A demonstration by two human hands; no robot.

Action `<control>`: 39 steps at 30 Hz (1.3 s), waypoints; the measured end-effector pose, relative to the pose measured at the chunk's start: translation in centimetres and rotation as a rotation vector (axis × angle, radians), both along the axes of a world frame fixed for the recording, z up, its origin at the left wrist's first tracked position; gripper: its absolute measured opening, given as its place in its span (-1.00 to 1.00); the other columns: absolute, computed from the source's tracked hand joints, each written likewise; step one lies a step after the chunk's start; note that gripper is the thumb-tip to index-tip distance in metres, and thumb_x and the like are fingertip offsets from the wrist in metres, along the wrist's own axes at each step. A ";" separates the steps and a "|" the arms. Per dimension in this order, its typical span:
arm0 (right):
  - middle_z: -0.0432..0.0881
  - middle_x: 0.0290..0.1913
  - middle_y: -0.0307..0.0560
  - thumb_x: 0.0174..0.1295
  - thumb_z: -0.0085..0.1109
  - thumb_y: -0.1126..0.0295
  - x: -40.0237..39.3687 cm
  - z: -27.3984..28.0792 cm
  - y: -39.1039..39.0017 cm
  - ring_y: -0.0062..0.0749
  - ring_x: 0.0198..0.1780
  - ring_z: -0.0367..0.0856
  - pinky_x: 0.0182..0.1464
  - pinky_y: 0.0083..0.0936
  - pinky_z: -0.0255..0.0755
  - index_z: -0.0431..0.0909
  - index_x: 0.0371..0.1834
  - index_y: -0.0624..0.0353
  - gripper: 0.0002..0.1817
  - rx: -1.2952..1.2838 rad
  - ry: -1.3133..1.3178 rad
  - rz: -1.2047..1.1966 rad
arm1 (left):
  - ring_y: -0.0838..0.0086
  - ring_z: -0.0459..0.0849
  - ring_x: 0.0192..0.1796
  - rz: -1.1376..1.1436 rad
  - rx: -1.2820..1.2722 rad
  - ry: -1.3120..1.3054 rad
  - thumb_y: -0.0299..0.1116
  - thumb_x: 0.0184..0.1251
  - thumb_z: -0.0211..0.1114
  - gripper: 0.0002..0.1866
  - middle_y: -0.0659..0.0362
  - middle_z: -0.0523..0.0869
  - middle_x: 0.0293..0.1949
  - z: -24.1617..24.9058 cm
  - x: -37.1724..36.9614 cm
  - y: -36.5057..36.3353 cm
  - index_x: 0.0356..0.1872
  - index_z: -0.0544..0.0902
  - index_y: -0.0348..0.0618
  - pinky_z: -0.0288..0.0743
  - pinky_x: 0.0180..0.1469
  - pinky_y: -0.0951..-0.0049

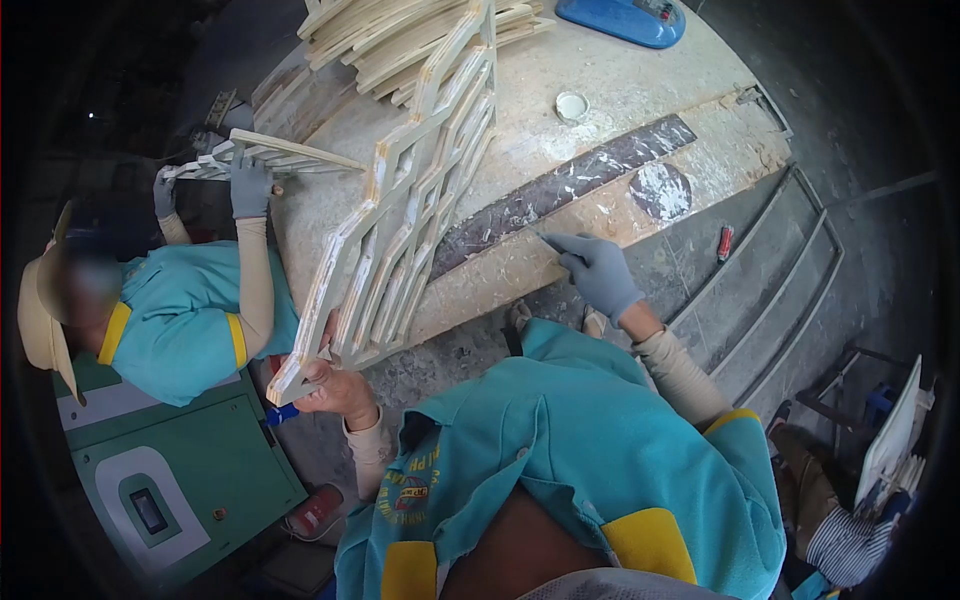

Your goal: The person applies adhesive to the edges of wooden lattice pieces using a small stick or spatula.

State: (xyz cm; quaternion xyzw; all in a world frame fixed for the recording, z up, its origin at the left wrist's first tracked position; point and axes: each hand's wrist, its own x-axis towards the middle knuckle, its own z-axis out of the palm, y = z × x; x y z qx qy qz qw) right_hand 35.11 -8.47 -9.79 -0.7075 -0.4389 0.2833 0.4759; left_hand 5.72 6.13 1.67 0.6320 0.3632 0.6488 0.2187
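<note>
Head view: the left hand (338, 385), bare, grips the lower corner of a wooden lattice panel (400, 215) that stands tilted on edge, its low end off the front edge of the workbench (640, 90) and its top leaning over the bench. The right hand (597, 270), gloved grey, is closed around a thin pointed tool whose tip rests near the bench's front edge, well apart from the panel. A stack of lattice pieces (400, 40) lies at the far end; a small white lid (571, 105) sits on open benchtop. A co-worker's gloved hand (250, 188) holds another frame (270, 155) at the left edge.
</note>
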 end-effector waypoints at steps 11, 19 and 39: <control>0.57 -0.27 -0.11 0.10 0.15 0.62 -2.3 5.6 3.3 -0.13 -0.31 0.63 -0.30 -0.23 0.53 0.71 0.22 -0.29 -0.38 0.164 -0.529 0.058 | 0.18 0.82 -0.15 -0.202 0.010 0.125 -0.24 0.54 0.34 -0.57 -0.24 0.80 -0.21 7.7 3.3 -1.0 -0.16 0.64 -0.62 0.68 -0.06 0.30; 0.57 -0.25 -0.13 0.05 0.12 0.66 -2.8 6.6 5.1 -0.16 -0.30 0.64 -0.34 -0.27 0.51 0.66 0.28 -0.30 -0.28 0.193 -0.621 0.045 | 0.53 0.64 -0.40 -0.122 0.069 0.357 -0.40 0.35 0.50 -0.82 0.15 0.78 -0.42 12.3 7.6 -1.1 -0.32 0.79 -0.35 0.43 -0.29 0.50; 0.73 -0.43 -0.12 0.40 0.20 0.42 -2.2 7.1 8.3 -0.43 -0.57 0.65 -0.51 -0.54 0.51 0.75 0.07 0.19 -0.74 -0.111 0.344 0.141 | 0.59 0.54 -0.42 -0.143 0.128 0.343 -0.39 0.34 0.53 -0.78 0.14 0.71 -0.50 14.3 11.2 -0.5 -0.34 0.74 -0.37 0.35 -0.38 0.49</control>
